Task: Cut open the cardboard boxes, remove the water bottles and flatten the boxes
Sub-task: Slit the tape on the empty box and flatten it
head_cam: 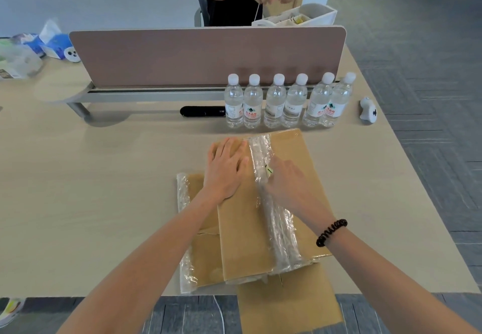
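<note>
A brown taped cardboard box lies atop a flattened brown cardboard box on the counter. Behind them, six clear white-capped plastic water bottles stand upright in a row.

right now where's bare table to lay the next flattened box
The wide bare desk left of the cardboard boxes, between the divider foot and the near edge. A narrower strip runs right of them. Crowded behind: the water bottles stand close to the top box's far edge.
</note>
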A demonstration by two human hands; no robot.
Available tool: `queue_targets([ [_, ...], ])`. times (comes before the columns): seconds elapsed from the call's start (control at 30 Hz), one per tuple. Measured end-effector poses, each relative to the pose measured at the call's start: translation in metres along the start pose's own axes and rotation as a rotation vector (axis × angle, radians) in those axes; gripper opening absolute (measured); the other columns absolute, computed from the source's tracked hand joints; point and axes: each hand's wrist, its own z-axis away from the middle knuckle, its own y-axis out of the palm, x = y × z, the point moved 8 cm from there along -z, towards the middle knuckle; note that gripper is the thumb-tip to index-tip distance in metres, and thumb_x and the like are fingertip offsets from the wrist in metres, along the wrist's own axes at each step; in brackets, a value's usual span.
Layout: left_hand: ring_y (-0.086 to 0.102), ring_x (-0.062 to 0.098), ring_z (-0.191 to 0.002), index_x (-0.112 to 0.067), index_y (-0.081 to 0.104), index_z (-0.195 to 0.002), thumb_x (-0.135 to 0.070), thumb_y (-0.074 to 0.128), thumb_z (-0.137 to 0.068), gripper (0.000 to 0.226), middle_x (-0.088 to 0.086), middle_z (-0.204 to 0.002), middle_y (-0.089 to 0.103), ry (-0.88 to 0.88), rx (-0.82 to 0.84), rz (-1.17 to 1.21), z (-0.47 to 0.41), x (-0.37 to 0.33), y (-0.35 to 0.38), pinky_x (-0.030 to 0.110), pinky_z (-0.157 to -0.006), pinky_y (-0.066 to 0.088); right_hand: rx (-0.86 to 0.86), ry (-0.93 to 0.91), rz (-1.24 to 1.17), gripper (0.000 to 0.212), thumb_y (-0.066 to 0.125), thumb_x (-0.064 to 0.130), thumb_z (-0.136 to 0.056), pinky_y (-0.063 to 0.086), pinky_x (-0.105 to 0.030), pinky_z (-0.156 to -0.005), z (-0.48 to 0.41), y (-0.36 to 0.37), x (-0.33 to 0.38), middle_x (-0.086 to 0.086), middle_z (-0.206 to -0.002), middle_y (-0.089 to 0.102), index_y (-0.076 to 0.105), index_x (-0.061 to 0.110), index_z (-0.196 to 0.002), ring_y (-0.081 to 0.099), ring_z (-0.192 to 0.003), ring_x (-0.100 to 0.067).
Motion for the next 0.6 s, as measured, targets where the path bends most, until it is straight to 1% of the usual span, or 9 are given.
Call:
queue_targets([
  [0.07,0.018,0.018,-0.147,-0.025,0.032,-0.153,-0.046,0.015,-0.101,0.058,0.002,-0.155,0.031,0.0,0.002,0.001,0.0,-0.001,0.001,0.04,-0.119,0.006,0.019,0.027,-0.067,0.029,0.047,0.009,-0.086,0.043,-0.036,-0.075,0.001,-0.004,-0.005,-0.012,-0.094,0.054,0.054,0.005,-0.114,0.053,-0.088,-0.031],
  [0.1,0.017,0.018,-0.147,-0.026,0.031,-0.153,-0.046,0.014,-0.101,0.058,0.002,-0.156,0.031,-0.002,0.006,0.004,0.001,-0.001,0.001,0.04,-0.12,0.007,0.019,0.048,-0.098,0.029,0.047,0.005,-0.083,0.046,-0.037,-0.073,-0.002,-0.008,-0.009,-0.016,-0.096,0.059,0.058,0.002,-0.11,0.057,-0.085,-0.033],
  [0.17,0.017,0.017,-0.148,-0.026,0.03,-0.153,-0.046,0.013,-0.101,0.059,0.002,-0.156,0.03,-0.002,0.005,0.005,0.0,0.0,0.001,0.041,-0.12,0.008,-0.004,0.066,-0.155,0.03,0.048,0.001,-0.078,0.049,-0.036,-0.063,-0.015,-0.018,-0.017,-0.02,-0.092,0.064,0.062,-0.003,-0.105,0.053,-0.064,-0.028],
  [0.27,0.016,0.017,-0.148,-0.027,0.03,-0.153,-0.046,0.014,-0.102,0.057,0.002,-0.157,0.03,-0.004,0.0,0.016,0.001,0.0,0.001,0.042,-0.12,0.009,-0.099,0.07,-0.2,0.029,0.048,0.005,-0.085,0.037,-0.027,-0.05,-0.031,-0.029,-0.021,-0.006,-0.081,0.059,0.061,0.006,-0.11,0.048,-0.053,-0.015],
  [0.3,0.016,0.017,-0.148,-0.027,0.03,-0.153,-0.046,0.014,-0.102,0.057,0.003,-0.158,0.029,-0.001,0.003,0.023,0.001,-0.001,0.002,0.042,-0.12,0.009,-0.13,0.075,-0.203,0.029,0.047,0.007,-0.087,0.036,-0.026,-0.049,-0.033,-0.03,-0.022,-0.002,-0.078,0.057,0.059,0.01,-0.113,0.048,-0.052,-0.014],
  [0.33,0.016,0.017,-0.149,-0.026,0.03,-0.153,-0.046,0.013,-0.102,0.057,0.003,-0.158,0.029,0.0,0.005,0.019,0.001,0.0,0.002,0.041,-0.12,0.009,-0.149,0.077,-0.201,0.028,0.046,0.01,-0.088,0.038,-0.027,-0.048,-0.037,-0.028,-0.019,0.001,-0.075,0.056,0.058,0.013,-0.114,0.05,-0.051,-0.014],
  [0.43,0.023,0.022,-0.146,-0.023,0.033,-0.152,-0.045,0.012,-0.102,0.059,0.006,-0.156,0.033,0.021,-0.006,0.004,0.001,-0.002,-0.001,0.044,-0.118,0.015,-0.149,0.061,-0.167,0.022,0.044,0.017,-0.089,0.054,-0.04,-0.055,-0.042,-0.022,-0.009,0.003,-0.072,0.056,0.055,0.019,-0.107,0.058,-0.053,-0.019],
  [0.5,0.034,0.025,-0.138,-0.018,0.039,-0.148,-0.042,0.017,-0.102,0.056,0.008,-0.148,0.041,0.051,-0.03,-0.01,-0.001,-0.006,-0.006,0.044,-0.114,0.023,-0.132,0.061,-0.165,0.017,0.045,0.018,-0.09,0.055,-0.044,-0.06,-0.048,-0.018,-0.007,0.006,-0.071,0.051,0.055,0.019,-0.104,0.059,-0.056,-0.019],
  [0.6,0.046,0.027,-0.117,-0.013,0.052,-0.129,-0.038,0.03,-0.095,0.047,0.007,-0.126,0.053,0.036,-0.077,0.049,-0.012,-0.007,-0.015,0.04,-0.103,0.031,-0.121,0.076,-0.153,0.015,0.046,0.017,-0.092,0.055,-0.043,-0.063,-0.054,-0.017,-0.007,0.009,-0.07,0.045,0.054,0.017,-0.105,0.059,-0.06,-0.019],
])
